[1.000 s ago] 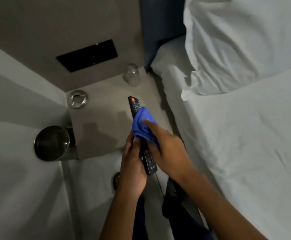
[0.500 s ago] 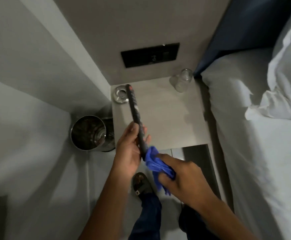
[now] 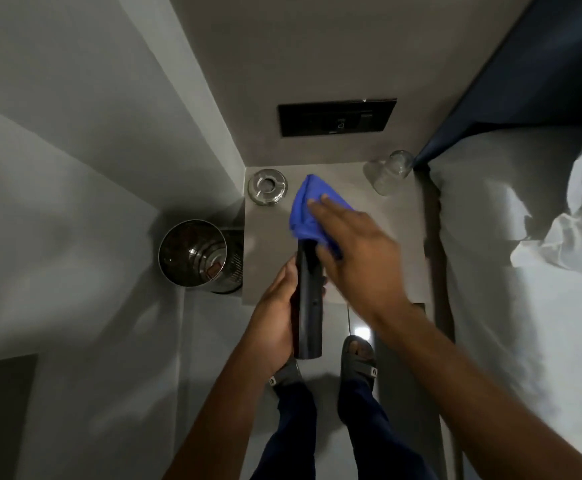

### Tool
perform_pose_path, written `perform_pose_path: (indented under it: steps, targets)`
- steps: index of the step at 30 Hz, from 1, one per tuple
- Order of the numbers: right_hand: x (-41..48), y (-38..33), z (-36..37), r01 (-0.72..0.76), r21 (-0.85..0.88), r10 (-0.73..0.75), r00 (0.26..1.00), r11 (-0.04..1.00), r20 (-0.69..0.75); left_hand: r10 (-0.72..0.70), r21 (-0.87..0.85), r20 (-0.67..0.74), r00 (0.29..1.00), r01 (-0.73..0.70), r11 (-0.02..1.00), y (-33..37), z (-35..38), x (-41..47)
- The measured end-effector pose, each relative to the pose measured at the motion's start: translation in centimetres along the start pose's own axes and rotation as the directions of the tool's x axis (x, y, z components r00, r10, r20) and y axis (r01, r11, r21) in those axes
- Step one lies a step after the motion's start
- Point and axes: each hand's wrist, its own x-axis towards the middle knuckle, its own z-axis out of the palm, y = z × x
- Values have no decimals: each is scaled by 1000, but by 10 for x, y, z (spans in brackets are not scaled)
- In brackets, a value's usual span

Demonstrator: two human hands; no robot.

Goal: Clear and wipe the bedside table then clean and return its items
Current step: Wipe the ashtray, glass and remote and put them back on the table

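A black remote control (image 3: 307, 306) is held lengthwise above the front edge of the grey bedside table (image 3: 379, 244), its plain back facing me. My left hand (image 3: 275, 313) grips its lower left side. My right hand (image 3: 359, 251) presses a blue cloth (image 3: 305, 213) around the remote's far end, which the cloth hides. On the table's back left corner sits a round glass ashtray (image 3: 267, 187). A clear drinking glass (image 3: 388, 171) lies at the back right corner.
A shiny metal waste bin (image 3: 198, 254) stands on the floor left of the table. A black switch panel (image 3: 337, 116) is on the wall behind. The white bed (image 3: 525, 271) with a pillow (image 3: 580, 230) borders the table's right. My sandalled feet (image 3: 358, 358) are below.
My right hand slid the blue cloth from the remote's near end up to its far end. The remote has been turned so its back faces me. The camera view shifted leftward.
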Motion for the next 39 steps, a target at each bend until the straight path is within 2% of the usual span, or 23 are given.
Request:
perform_pose_path:
  steps: [2, 4, 7, 11, 13, 15, 17, 19, 22, 24, 28, 34, 37, 39]
  targets:
    - [-11, -7, 9, 29, 28, -31, 997, 999, 72, 10, -25, -83, 997, -12, 1000, -2, 7, 4]
    - [-28, -9, 15, -12, 106, 4, 997, 994, 72, 33, -100, -153, 988, -49, 994, -3, 11, 9]
    - [-50, -4, 20, -233, 263, 214, 972, 936, 100, 62, -127, -182, 981, -86, 988, -7, 16, 16]
    - [-69, 5, 17, -499, 425, 410, 865, 755, 288, 82, -88, -255, 963, -107, 990, -10, 25, 22]
    - [-76, 14, 12, -577, 479, 457, 817, 662, 352, 139, 43, -306, 942, -132, 990, -14, 31, 31]
    - [-83, 27, 9, -615, 471, 476, 788, 632, 390, 215, 228, -341, 915, -142, 963, -24, 33, 43]
    - [-90, 44, 9, -656, 405, 494, 750, 637, 440, 285, 420, -373, 883, -113, 900, -37, 32, 61]
    - [-96, 64, 10, -704, 338, 538, 701, 624, 467, 380, 635, -393, 837, -52, 771, -52, 31, 84]
    - [-96, 98, 17, -744, 258, 618, 660, 617, 428, 472, 880, -343, 812, 102, 464, -69, 26, 127]
    - [-90, 117, 24, -751, 239, 629, 651, 615, 426, 447, 904, -366, 816, 197, 381, -75, 24, 153]
    - [-87, 144, 31, -725, 257, 582, 675, 639, 455, 388, 863, -476, 790, 334, 379, -87, 22, 190]
    - [-98, 181, 31, -726, 303, 590, 683, 618, 431, 436, 842, -528, 729, 383, 379, -115, 16, 224]
    - [-107, 189, 31, -722, 289, 619, 689, 628, 377, 454, 860, -503, 736, 374, 347, -120, 11, 233]
    - [-111, 192, 32, -723, 286, 629, 689, 629, 359, 434, 872, -487, 758, 398, 284, -121, 8, 234]
